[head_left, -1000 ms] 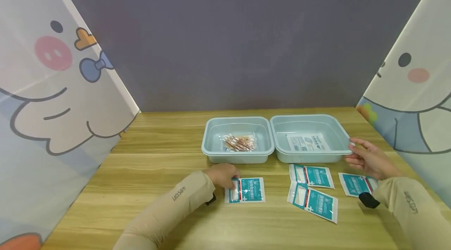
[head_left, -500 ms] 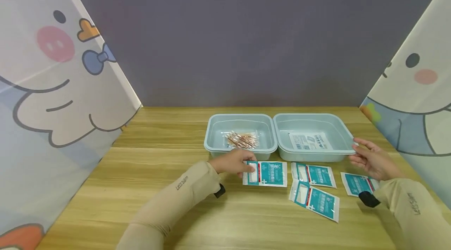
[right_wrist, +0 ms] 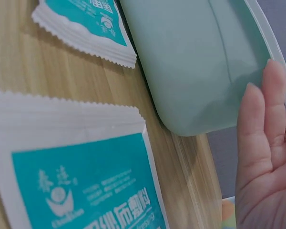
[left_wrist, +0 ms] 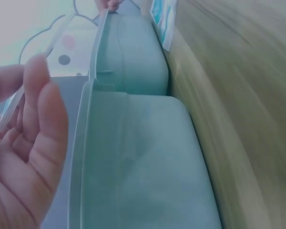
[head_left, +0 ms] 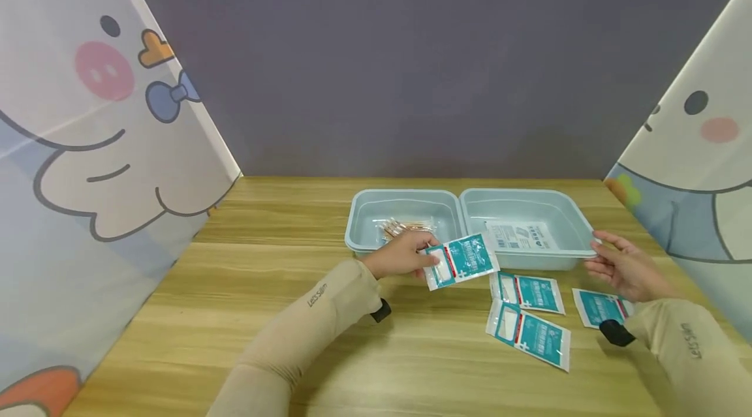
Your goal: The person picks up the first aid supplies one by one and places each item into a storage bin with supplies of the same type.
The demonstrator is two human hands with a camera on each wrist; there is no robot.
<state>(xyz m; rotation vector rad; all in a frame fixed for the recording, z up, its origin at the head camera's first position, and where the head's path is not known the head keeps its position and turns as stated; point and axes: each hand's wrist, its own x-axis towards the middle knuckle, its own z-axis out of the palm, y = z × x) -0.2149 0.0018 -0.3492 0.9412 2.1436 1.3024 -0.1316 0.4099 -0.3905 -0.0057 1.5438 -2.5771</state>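
My left hand (head_left: 401, 256) pinches a teal-and-white medical dressing packet (head_left: 470, 259) by its left end. The packet is raised and tilted, overlapping the front corners of both plastic bins in the head view. Seen from the left wrist, the packet (left_wrist: 12, 109) is nearly edge-on between thumb and fingers. My right hand (head_left: 625, 270) grips the front right corner rim of the right light-blue bin (head_left: 537, 263); a white printed packet (head_left: 519, 235) lies inside. The left bin (head_left: 405, 195) contains packaged cotton swabs (head_left: 395, 228), partly hidden by my left hand.
Three more dressing packets lie on the wooden table before the right bin: an upper one (head_left: 539, 293), a slanted one (head_left: 540, 342) and one (head_left: 598, 307) beside my right wrist. A grey panel (head_left: 376, 77) stands behind, with cartoon-printed panels (head_left: 135, 162) at both sides.
My left hand has picked the dressing packet up off the table, carrying it right and toward the bins, tilting it. My right hand keeps its grip on the right bin's rim.
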